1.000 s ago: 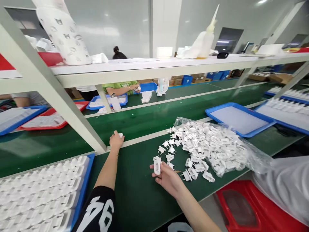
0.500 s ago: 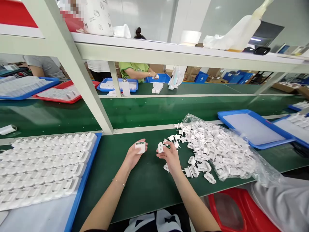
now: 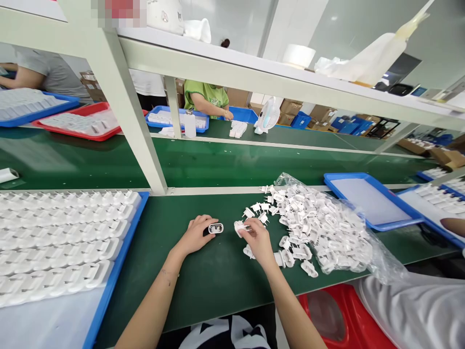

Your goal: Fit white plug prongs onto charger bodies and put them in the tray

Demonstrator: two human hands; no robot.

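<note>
My left hand (image 3: 196, 236) is closed around a white charger housing (image 3: 216, 228); its open oval end faces me and metal parts show inside. A small gap to the right, my right hand (image 3: 257, 238) pinches a white plug cover (image 3: 239, 228) whose thin pins point toward the fingers. The two pieces are apart, both just above the green bench (image 3: 214, 281). Beyond my right hand, loose plug covers (image 3: 256, 207) lie scattered beside a large heap of the same covers (image 3: 337, 230) on a clear plastic bag (image 3: 387, 264).
At left, a blue tray (image 3: 115, 281) carries rows of white chargers (image 3: 69, 228). A blue tray (image 3: 394, 224) lined in white lies at right. A shelf post (image 3: 136, 116) rises behind the bench. Across the line, a person in green (image 3: 210, 99) handles white pieces. A red stool (image 3: 348, 310) stands at lower right.
My left hand has turned the charger housing so its open end faces me. My right hand has tilted the plug cover, so its pins show. The camera view has tilted slightly.
</note>
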